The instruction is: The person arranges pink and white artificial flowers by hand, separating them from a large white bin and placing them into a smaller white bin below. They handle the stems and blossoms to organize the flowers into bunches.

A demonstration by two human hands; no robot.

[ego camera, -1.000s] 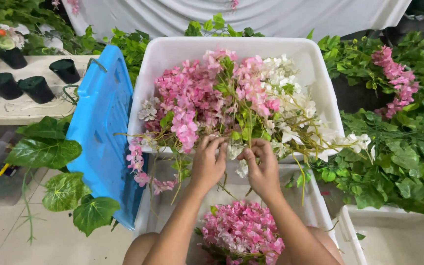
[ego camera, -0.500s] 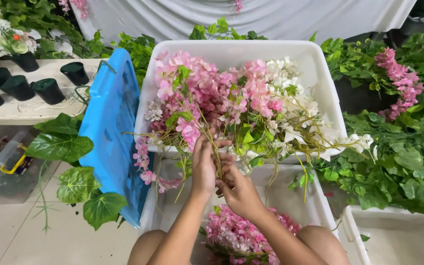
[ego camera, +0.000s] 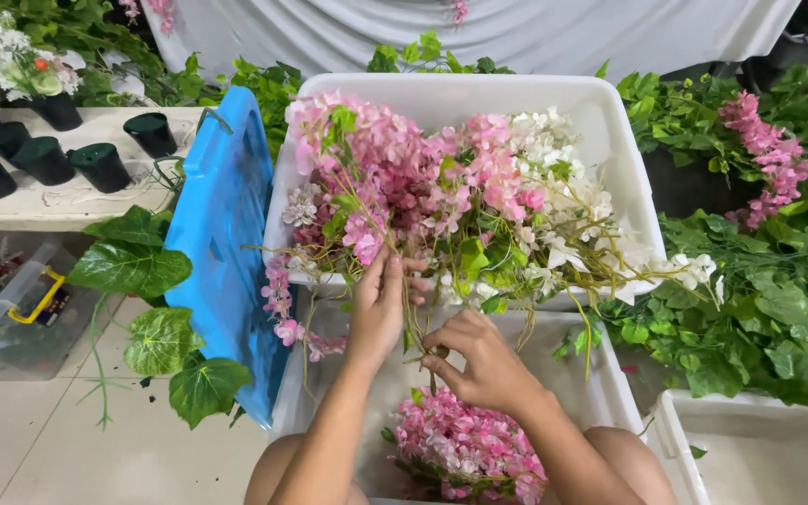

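A large bunch of pink and white artificial flowers [ego camera: 441, 196] with green leaves lies across a white plastic tub [ego camera: 460, 93]. My left hand [ego camera: 378, 309] is closed around the gathered stems at the tub's near rim. Just to its right, my right hand [ego camera: 479, 360] pinches the lower ends of the same stems, fingers curled. Below my hands a second white tub [ego camera: 600, 397] holds a smaller clump of pink flowers [ego camera: 465, 444]. My knees show at the bottom edge.
A blue tub lid [ego camera: 222, 243] leans upright left of the tubs, with big green leaves [ego camera: 133, 266] beside it. Black pots [ego camera: 100, 166] stand on a white shelf at left. Green foliage with pink blooms [ego camera: 769, 154] fills the right; another white tub [ego camera: 759, 449] sits bottom right.
The bunch has risen and shifted left as my hands closed together on its stems. My right hand has dropped lower on the stems, below the left.
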